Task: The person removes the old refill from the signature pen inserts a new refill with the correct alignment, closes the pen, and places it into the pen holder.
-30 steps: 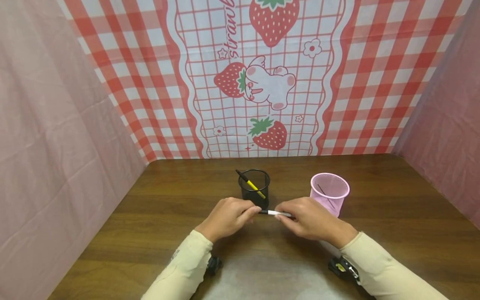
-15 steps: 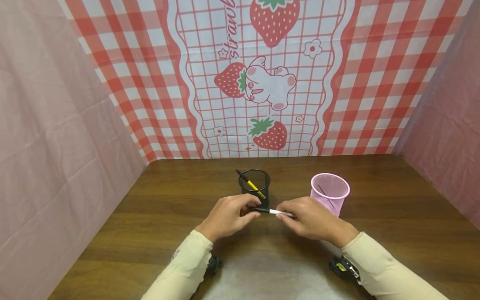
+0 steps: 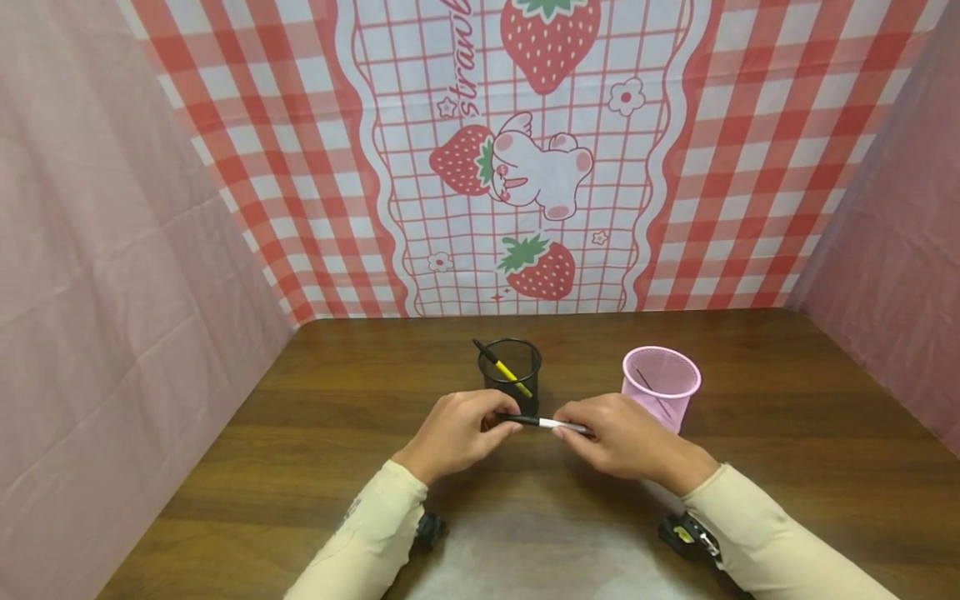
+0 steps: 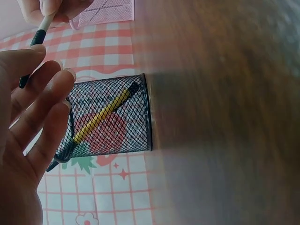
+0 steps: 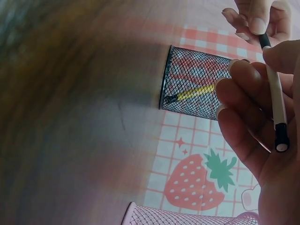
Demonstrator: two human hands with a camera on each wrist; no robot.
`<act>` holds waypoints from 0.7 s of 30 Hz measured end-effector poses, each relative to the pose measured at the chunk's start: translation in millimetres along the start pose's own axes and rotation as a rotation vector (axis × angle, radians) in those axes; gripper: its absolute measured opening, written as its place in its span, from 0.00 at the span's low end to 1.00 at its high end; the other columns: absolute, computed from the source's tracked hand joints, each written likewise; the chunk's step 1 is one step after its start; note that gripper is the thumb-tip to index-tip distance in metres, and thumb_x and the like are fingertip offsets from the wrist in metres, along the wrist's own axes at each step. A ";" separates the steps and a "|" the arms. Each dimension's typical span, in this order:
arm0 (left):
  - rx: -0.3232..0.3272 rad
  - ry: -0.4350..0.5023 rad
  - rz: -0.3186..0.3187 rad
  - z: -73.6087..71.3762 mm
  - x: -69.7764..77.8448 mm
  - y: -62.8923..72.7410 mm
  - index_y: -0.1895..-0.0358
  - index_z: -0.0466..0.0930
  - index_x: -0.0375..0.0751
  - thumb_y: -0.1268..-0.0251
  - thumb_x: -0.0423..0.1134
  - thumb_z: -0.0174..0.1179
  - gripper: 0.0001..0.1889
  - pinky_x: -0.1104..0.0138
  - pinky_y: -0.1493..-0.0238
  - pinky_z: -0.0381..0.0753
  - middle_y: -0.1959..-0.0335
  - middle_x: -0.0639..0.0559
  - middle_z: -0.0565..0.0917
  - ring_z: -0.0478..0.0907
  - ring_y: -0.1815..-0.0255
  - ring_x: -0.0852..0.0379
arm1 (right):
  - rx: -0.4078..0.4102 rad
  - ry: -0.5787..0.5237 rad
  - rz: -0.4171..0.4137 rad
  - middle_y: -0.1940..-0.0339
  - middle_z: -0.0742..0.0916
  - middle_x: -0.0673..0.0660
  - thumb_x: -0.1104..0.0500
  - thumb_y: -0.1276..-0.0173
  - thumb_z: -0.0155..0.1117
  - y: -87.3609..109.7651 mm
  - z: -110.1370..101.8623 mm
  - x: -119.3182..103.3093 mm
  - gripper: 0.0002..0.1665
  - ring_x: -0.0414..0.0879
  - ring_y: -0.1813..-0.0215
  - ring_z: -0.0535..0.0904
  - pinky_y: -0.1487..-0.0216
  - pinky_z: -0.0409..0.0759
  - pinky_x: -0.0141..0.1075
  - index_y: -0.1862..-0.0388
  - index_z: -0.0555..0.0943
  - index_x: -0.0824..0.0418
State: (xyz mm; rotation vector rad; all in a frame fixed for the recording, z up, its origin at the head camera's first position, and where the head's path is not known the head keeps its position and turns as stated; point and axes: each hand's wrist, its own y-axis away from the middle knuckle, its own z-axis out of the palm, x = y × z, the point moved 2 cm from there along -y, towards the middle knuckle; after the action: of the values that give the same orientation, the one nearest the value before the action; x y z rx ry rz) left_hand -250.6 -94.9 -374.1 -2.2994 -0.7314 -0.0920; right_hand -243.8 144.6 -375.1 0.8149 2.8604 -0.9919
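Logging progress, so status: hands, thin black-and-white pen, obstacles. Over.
Right hand pinches pen by white part; left hand at black section, grip unclear. Pen off brown wooden table. Possible obstacle: black cylindrical wire-mesh cup just beyond hands.

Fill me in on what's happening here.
A person holds a black-and-white pen above the table. The right hand pinches its white part; the left hand is curled around its black end. Beyond them, a yellow pen leans inside a black mesh cup, and a pink mesh cup stands to the right.
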 end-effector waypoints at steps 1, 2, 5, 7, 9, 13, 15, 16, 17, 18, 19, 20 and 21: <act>0.001 0.001 -0.001 -0.1 -0.2 0.1 0.61 0.84 0.47 0.38 0.40 0.72 0.07 0.78 0.70 0.74 0.69 0.62 0.83 0.74 0.74 0.71 | 0.001 -0.001 -0.002 0.73 0.83 0.37 0.59 0.34 0.69 0.0 0.0 0.0 0.03 0.29 0.74 0.73 0.73 0.76 0.30 0.64 0.85 0.50; 0.002 0.000 -0.002 -0.2 -0.4 0.3 0.61 0.85 0.47 0.38 0.40 0.72 0.06 0.78 0.70 0.74 0.69 0.62 0.83 0.74 0.74 0.71 | 0.003 -0.003 -0.004 0.73 0.83 0.37 0.59 0.34 0.69 0.0 0.1 -0.1 0.03 0.29 0.74 0.72 0.73 0.76 0.29 0.64 0.85 0.50; 0.003 0.001 -0.005 -0.3 -1.2 0.9 0.61 0.85 0.47 0.38 0.42 0.72 0.06 0.78 0.70 0.74 0.70 0.62 0.83 0.74 0.74 0.71 | 0.009 -0.006 -0.010 0.73 0.82 0.37 0.59 0.35 0.69 0.2 0.3 -0.3 0.03 0.28 0.75 0.72 0.73 0.75 0.28 0.65 0.85 0.51; 0.000 0.004 -0.006 -0.3 -1.6 1.3 0.62 0.85 0.48 0.37 0.42 0.71 0.06 0.78 0.70 0.73 0.70 0.62 0.83 0.74 0.74 0.72 | 0.011 -0.007 -0.014 0.74 0.82 0.37 0.59 0.35 0.70 0.5 0.4 -0.5 0.03 0.28 0.75 0.72 0.73 0.75 0.28 0.65 0.84 0.51; -0.001 0.008 -0.005 -0.3 -2.1 1.4 0.62 0.86 0.47 0.37 0.42 0.71 0.06 0.78 0.71 0.73 0.71 0.62 0.83 0.73 0.74 0.72 | 0.015 -0.006 -0.018 0.73 0.82 0.37 0.59 0.35 0.70 0.4 0.2 -0.7 0.03 0.28 0.74 0.72 0.73 0.75 0.28 0.65 0.85 0.51; -0.003 0.008 0.003 -0.1 -2.8 0.4 0.61 0.87 0.47 0.36 0.42 0.70 0.06 0.78 0.71 0.73 0.71 0.63 0.83 0.73 0.74 0.72 | 0.013 -0.001 -0.013 0.73 0.82 0.37 0.59 0.35 0.70 0.1 -0.6 -0.6 0.03 0.28 0.74 0.72 0.73 0.75 0.28 0.65 0.85 0.51; -0.002 -0.001 0.011 -0.2 -2.6 -0.1 0.61 0.87 0.47 0.36 0.42 0.70 0.05 0.78 0.71 0.72 0.72 0.63 0.83 0.73 0.74 0.72 | 0.011 -0.002 -0.009 0.73 0.82 0.36 0.59 0.35 0.70 -0.2 -0.8 -0.3 0.03 0.28 0.74 0.72 0.73 0.75 0.28 0.65 0.85 0.51; -0.002 -0.008 0.015 -0.2 -2.4 -0.2 0.61 0.87 0.47 0.36 0.42 0.70 0.05 0.78 0.71 0.72 0.72 0.63 0.83 0.72 0.75 0.72 | 0.009 -0.005 -0.007 0.73 0.82 0.36 0.59 0.35 0.70 -0.2 -0.8 -0.2 0.03 0.28 0.74 0.72 0.73 0.75 0.28 0.65 0.85 0.51; -0.002 -0.013 0.019 -0.2 -2.1 -0.1 0.61 0.87 0.47 0.36 0.42 0.70 0.05 0.78 0.71 0.72 0.72 0.63 0.83 0.72 0.75 0.72 | 0.008 -0.008 -0.007 0.73 0.82 0.36 0.59 0.35 0.70 -0.3 -0.8 -0.3 0.03 0.28 0.74 0.72 0.73 0.75 0.28 0.65 0.85 0.51; -0.003 -0.020 0.023 -0.1 -1.8 0.2 0.61 0.87 0.47 0.36 0.42 0.70 0.05 0.77 0.71 0.72 0.72 0.63 0.83 0.72 0.75 0.71 | 0.008 -0.011 -0.008 0.74 0.82 0.36 0.59 0.35 0.70 -0.3 -0.6 -0.3 0.03 0.28 0.75 0.72 0.73 0.75 0.27 0.65 0.85 0.51; -0.004 -0.028 0.027 -0.3 -1.4 0.5 0.61 0.87 0.47 0.35 0.43 0.70 0.05 0.77 0.71 0.72 0.72 0.63 0.83 0.72 0.75 0.71 | 0.008 -0.015 -0.010 0.74 0.81 0.37 0.60 0.36 0.70 -0.2 -0.3 -0.2 0.03 0.28 0.75 0.72 0.73 0.74 0.27 0.65 0.85 0.51; -0.005 -0.034 0.029 0.0 -1.3 1.0 0.61 0.87 0.47 0.35 0.43 0.69 0.05 0.77 0.71 0.72 0.72 0.62 0.83 0.72 0.75 0.71 | 0.008 -0.019 -0.011 0.74 0.81 0.37 0.60 0.36 0.70 0.0 0.2 -0.1 0.03 0.28 0.75 0.72 0.74 0.74 0.27 0.65 0.84 0.51; -0.007 -0.039 0.031 0.1 -1.0 1.4 0.60 0.88 0.47 0.35 0.43 0.69 0.06 0.77 0.71 0.72 0.72 0.62 0.83 0.72 0.75 0.71 | 0.009 -0.022 -0.013 0.74 0.81 0.37 0.60 0.36 0.71 0.2 0.7 -0.1 0.03 0.28 0.75 0.71 0.74 0.74 0.27 0.65 0.84 0.51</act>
State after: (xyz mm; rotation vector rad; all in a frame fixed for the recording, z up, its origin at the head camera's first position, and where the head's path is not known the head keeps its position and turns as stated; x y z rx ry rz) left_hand -250.7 -96.1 -375.3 -2.3236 -0.7163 -0.0358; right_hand -243.7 144.3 -375.7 0.7825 2.8485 -1.0089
